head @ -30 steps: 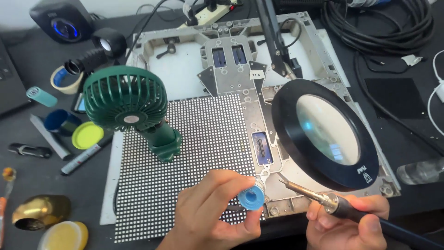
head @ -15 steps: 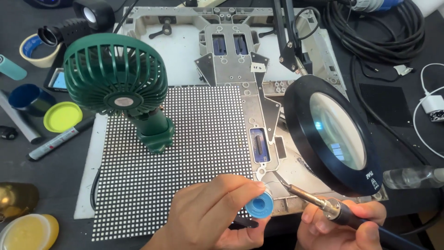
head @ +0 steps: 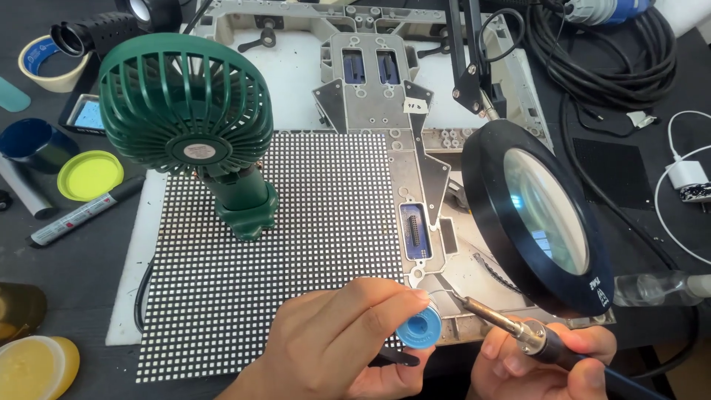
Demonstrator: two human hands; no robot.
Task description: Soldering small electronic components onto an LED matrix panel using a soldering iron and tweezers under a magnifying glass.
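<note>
Change since earlier frames: the hands have come up the picture and nearer the board; the solder spool, earlier held just off the board's near edge, now sits over that edge, and the iron tip has closed in beside it.
Head view, left hand (head: 337, 341): fingers and thumb closed together on a small blue solder spool (head: 418, 327), held at the near edge of the metal frame (head: 474, 278).
Head view, solder wire (head: 437, 293): a thin strand rises from the spool and bends toward the iron tip.
Head view, right hand (head: 544, 363): fingers wrapped tight around the dark handle of a soldering iron (head: 511, 324) at the near right corner of the frame; the tip points left and up, just beside the wire, whether touching cannot be told.
Head view, LED panel (head: 326, 244): a dotted black-and-white grid filling the left and middle of the frame.
Head view, connector (head: 415, 232): blue, upright, just right of the grid, beyond the spool.
Head view, fan (head: 189, 126): green, standing on the grid's far left part, grille facing the camera.
Head view, magnifier (head: 544, 215): black-rimmed round lens on an arm, tilted over the frame's right edge, above the right hand.
Head view, worktop left edge: yellow-green lid (head: 90, 175), marker pen (head: 78, 215), tape roll (head: 46, 63).
Head view, worktop far right corner: coiled black cables (head: 615, 59).
</note>
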